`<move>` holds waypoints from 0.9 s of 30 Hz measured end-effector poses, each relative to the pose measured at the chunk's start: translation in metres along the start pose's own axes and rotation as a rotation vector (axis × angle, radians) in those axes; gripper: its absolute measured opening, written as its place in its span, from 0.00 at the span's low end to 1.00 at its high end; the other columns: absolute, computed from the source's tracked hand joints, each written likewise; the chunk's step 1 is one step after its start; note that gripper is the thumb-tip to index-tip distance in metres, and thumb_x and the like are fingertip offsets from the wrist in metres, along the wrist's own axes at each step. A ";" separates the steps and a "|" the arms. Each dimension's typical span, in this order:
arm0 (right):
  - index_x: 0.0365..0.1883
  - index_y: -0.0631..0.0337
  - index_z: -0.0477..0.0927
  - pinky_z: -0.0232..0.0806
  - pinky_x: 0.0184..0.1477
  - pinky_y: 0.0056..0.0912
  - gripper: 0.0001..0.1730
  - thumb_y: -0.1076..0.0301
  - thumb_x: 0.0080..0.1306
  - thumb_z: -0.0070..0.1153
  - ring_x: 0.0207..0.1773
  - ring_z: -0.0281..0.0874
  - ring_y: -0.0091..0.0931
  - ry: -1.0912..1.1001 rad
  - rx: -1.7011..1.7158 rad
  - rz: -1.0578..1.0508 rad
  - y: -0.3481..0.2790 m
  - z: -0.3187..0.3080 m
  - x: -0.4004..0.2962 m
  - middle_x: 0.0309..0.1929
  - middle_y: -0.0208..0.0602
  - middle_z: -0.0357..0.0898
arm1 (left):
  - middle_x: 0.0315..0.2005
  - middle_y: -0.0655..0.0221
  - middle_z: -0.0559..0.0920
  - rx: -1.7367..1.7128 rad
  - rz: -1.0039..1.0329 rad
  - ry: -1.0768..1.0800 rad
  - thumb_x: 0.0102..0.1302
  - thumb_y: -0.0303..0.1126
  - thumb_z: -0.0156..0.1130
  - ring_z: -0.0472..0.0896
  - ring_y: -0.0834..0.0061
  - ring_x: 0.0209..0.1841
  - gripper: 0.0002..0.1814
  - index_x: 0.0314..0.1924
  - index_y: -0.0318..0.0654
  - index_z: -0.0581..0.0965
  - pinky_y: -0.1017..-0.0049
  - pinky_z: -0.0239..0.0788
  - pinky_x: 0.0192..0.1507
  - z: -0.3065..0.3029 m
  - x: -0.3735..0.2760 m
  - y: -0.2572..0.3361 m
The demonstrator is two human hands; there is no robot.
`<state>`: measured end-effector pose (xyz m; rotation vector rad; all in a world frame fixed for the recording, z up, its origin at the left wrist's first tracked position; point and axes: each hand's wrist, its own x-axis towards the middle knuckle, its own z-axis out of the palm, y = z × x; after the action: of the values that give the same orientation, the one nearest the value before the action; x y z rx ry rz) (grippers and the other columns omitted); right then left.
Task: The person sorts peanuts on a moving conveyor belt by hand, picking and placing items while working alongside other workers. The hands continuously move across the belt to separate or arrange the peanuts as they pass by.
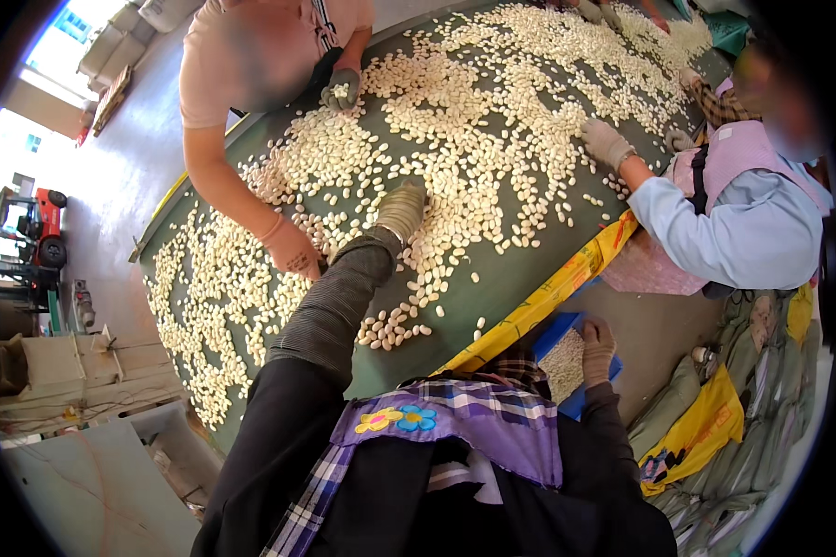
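Note:
White beans (460, 202) lie scattered over a dark green conveyor-like sorting surface (522, 285). My left hand (402, 209), in a knitted glove, reaches among them with its fingertips down at the beans; whether it grips any is hidden. Nearer my body is a small separate heap of beans (388, 330). At my right side, below the edge, my gloved right hand (598, 348) is at the rim of a blue plastic bin (616, 369). Small pale beans or fragments (564, 363) fill part of that bin. The right fingers are too unclear to tell their grip.
A person across from me reaches in with both gloved hands (291, 249). Another at the right has a gloved hand (606, 143) on the beans. Yellow sheeting (550, 299) wraps the near edge. Stacked green sacks (759, 418) lie at the lower right; a red forklift (50, 226) stands far left.

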<state>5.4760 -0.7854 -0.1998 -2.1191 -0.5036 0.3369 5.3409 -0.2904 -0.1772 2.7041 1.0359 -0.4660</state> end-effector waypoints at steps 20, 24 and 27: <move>0.75 0.48 0.63 0.44 0.80 0.56 0.36 0.47 0.72 0.53 0.77 0.58 0.41 -0.879 -0.775 -0.649 -0.250 0.250 0.222 0.78 0.41 0.58 | 0.26 0.77 0.79 -1.733 -0.171 -0.185 0.75 0.33 0.54 0.72 0.87 0.25 0.11 0.43 0.35 0.82 0.84 0.63 0.26 -0.007 -0.110 0.013; 0.49 0.55 0.84 0.73 0.58 0.39 0.12 0.64 0.74 0.51 0.55 0.80 0.44 -0.716 0.085 -0.606 -0.196 0.291 0.274 0.49 0.46 0.83 | 0.31 0.76 0.82 -1.705 -0.302 -0.137 0.76 0.34 0.56 0.74 0.89 0.26 0.13 0.50 0.33 0.81 0.87 0.64 0.27 0.031 -0.122 0.018; 0.49 0.57 0.84 0.74 0.58 0.37 0.10 0.68 0.73 0.55 0.51 0.81 0.43 -0.363 -0.324 -0.609 -0.230 0.298 0.339 0.50 0.47 0.81 | 0.31 0.76 0.83 -1.714 -0.343 -0.072 0.76 0.35 0.57 0.74 0.89 0.26 0.13 0.51 0.33 0.81 0.87 0.64 0.26 0.042 -0.118 0.027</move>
<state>5.5974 -0.2932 -0.1906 -2.0848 -1.4557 0.2986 5.2671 -0.3944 -0.1712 0.9897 1.0489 0.2589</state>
